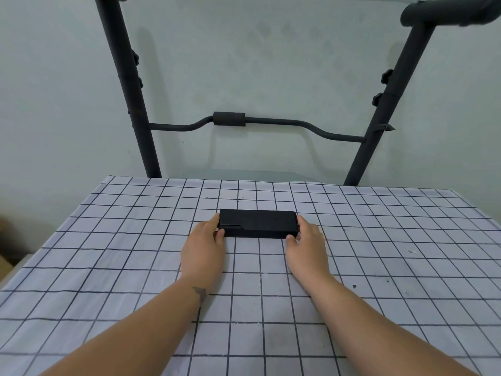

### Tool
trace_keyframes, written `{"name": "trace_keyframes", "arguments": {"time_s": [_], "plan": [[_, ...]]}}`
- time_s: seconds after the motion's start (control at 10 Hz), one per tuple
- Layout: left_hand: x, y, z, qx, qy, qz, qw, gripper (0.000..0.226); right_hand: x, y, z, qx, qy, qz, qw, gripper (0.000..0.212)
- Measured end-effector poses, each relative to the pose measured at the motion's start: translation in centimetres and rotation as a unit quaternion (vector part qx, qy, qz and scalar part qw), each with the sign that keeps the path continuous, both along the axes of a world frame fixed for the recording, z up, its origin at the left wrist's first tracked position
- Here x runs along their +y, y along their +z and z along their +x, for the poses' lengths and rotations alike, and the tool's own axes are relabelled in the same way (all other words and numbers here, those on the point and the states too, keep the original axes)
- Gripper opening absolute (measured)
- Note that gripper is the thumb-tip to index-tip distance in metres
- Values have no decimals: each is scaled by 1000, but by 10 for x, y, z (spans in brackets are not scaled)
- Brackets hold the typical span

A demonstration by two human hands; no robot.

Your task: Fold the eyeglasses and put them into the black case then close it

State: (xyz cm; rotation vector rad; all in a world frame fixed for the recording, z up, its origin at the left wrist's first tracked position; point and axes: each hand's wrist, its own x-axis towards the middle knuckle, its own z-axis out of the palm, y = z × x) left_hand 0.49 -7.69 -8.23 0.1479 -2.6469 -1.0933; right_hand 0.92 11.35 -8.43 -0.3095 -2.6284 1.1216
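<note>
A flat black rectangular case (257, 223) lies on the checked tablecloth (379, 253) in the middle of the table, its lid down. My left hand (204, 249) grips its left end, thumb on the front edge and fingers along the side. My right hand (307, 248) grips the right end the same way. No eyeglasses are visible anywhere.
A dark metal frame (135, 104) with a bent crossbar (271, 123) stands behind the table against the pale wall. The table's far edge (244, 180) lies a short way beyond the case. A cardboard box (5, 264) sits off the left side.
</note>
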Motion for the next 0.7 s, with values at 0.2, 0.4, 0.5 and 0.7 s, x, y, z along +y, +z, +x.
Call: {"name": "trace_keyframes", "arguments": {"time_s": [0.2,0.4,0.5,0.7], "plan": [[0,2,0,-6,-6,-13,1000,37,-1,0,0,-11,2,13,1000,50],[0,1,-1,-13,-11,-1,1000,40,0,2,-1,-26,7,12,1000,50],[-1,6,0,-23,-7,25,999,44,1,9,-1,-28,5,-21,999,53],[-6,39,10,51,-22,135,989,20,-3,45,11,55,13,-113,992,41]]}}
